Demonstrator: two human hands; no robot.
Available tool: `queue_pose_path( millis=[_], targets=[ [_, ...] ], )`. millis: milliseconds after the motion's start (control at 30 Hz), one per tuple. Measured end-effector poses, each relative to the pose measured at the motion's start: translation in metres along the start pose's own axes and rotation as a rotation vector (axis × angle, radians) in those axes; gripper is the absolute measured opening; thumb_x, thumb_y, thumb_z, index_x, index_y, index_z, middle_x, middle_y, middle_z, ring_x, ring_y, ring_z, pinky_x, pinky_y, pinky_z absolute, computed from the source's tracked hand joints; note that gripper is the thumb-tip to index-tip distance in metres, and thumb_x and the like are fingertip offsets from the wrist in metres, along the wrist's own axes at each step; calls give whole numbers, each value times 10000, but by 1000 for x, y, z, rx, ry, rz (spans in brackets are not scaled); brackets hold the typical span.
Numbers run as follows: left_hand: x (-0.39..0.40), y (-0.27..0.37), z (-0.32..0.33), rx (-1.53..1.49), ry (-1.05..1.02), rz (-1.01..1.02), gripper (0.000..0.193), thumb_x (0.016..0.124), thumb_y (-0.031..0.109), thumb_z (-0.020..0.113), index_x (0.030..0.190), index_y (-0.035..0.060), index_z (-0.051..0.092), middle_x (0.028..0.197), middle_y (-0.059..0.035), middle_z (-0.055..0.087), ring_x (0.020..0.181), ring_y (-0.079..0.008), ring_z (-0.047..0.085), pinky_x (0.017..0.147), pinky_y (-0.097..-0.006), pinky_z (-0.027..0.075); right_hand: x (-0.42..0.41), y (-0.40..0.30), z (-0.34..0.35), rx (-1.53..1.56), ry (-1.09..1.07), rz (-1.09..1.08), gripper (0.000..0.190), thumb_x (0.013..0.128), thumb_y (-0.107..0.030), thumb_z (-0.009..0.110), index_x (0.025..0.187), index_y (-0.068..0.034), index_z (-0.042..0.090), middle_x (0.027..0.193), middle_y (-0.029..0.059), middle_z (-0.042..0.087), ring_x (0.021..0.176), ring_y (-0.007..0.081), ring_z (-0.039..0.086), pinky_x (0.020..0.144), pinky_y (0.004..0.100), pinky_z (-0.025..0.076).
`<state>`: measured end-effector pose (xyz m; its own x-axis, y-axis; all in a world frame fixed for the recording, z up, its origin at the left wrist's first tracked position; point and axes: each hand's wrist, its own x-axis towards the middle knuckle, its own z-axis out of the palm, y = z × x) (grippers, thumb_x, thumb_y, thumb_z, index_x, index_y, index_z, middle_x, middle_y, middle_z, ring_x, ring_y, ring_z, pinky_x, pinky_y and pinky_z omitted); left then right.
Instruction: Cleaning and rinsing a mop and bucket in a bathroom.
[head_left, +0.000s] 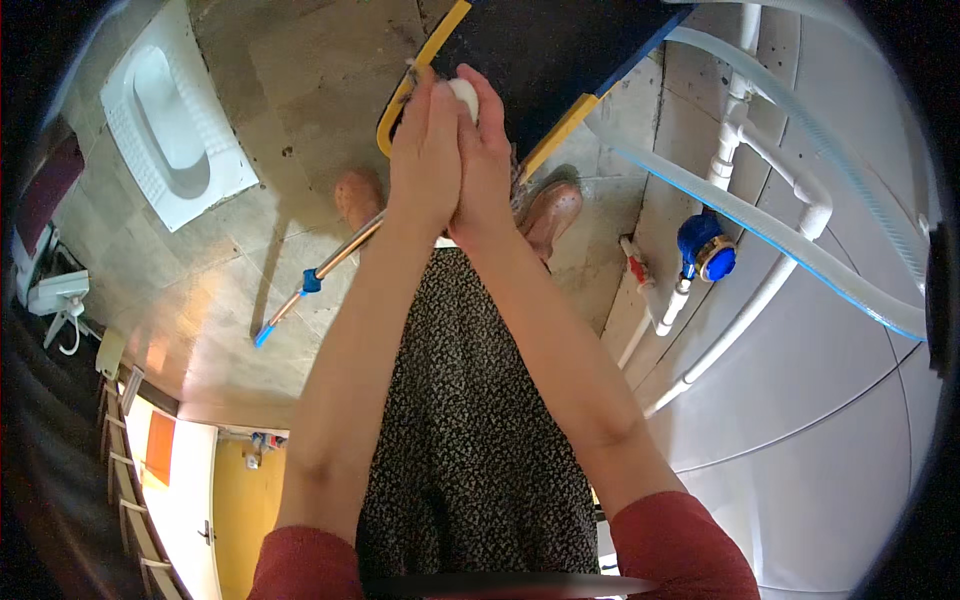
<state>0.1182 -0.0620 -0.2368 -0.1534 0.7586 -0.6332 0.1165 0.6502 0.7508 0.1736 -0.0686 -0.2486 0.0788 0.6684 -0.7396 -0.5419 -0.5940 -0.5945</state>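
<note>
My left hand (426, 150) and my right hand (486, 154) are pressed together in front of me, side by side. Between their fingers, near the tips, shows a white rounded object (466, 97) that looks like a bar of soap. Past the fingers lies a dark panel with a yellow edge (429, 49), partly hidden by my hands. A mop pole (341, 255) with a blue clamp and blue tip slants out from behind my left wrist.
A white squat toilet (169, 120) is set in the tiled floor at the left. White pipes (780, 157), a blue water meter (705, 247) and a pale ribbed hose (757, 225) run along the right side. My shoes (553, 214) stand on the tiles.
</note>
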Motion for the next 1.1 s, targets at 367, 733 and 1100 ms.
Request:
queue_pose_path(
  millis=[367, 733, 1100],
  targets=[
    [-57, -10, -16, 198, 186, 158, 265, 886, 170, 584, 1076, -15, 575, 1138, -150, 590, 938, -252, 572, 863, -354, 437, 91, 14, -55, -687, 97, 39, 334, 854, -222, 641, 1099, 3, 608, 1012, 85, 645, 945, 195, 609, 775, 322, 498],
    [21, -16, -24, 8, 161, -212, 585, 924, 480, 475, 1158, -46, 577, 1020, -176, 642, 973, -213, 590, 852, -313, 444, 19, -7, -15, -368, -84, -12, 369, 841, -312, 663, 1076, -31, 612, 944, 57, 654, 866, 151, 587, 811, 284, 460],
    [22, 6, -1, 48, -69, -292, 492, 955, 400, 313, 1241, 63, 526, 1161, -188, 581, 1157, -354, 491, 1061, -432, 258, 12, 4, 6, -115, 166, -82, 287, 926, -243, 560, 1144, -56, 545, 1001, 86, 606, 894, 172, 560, 793, 307, 463]
  ],
)
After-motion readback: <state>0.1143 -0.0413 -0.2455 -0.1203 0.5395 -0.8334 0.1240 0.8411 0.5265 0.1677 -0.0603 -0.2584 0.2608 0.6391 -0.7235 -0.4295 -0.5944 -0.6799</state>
